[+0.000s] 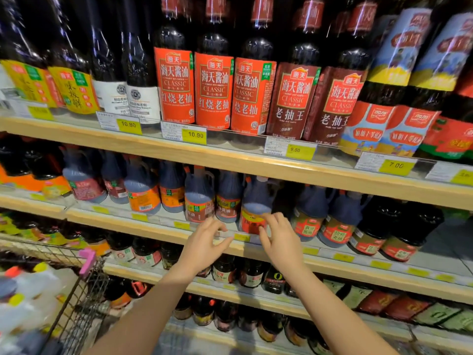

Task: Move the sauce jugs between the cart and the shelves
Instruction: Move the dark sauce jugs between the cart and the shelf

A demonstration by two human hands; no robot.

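- A dark plastic sauce jug with a red-and-yellow label [256,208] stands at the front edge of the second wooden shelf [158,230], its moulded handle up by the neck and its body filled with near-black liquid.
- The right hand [280,238] reaches to this jug; its fingertips touch the lower label, fingers loosely bent, not wrapped round it, so the grip is open.
- The left hand [204,243] hovers just beside the jug's left, over the shelf's front edge, thumb and fingers apart and relaxed, holding nothing.
- More handled jugs of the same rounded shape [199,198] line that shelf on both sides, with glossy orange, red or green paper labels.
- On the top shelf [230,160] stand tall dark bottles with orange wrap labels [213,90], smooth and shiny.
- Yellow price tags [195,135] sit along the shelf's front edge behind clear plastic strips.
- At the lower left a wire-mesh metal cart with a pink plastic corner [87,261] holds blurred pale containers.
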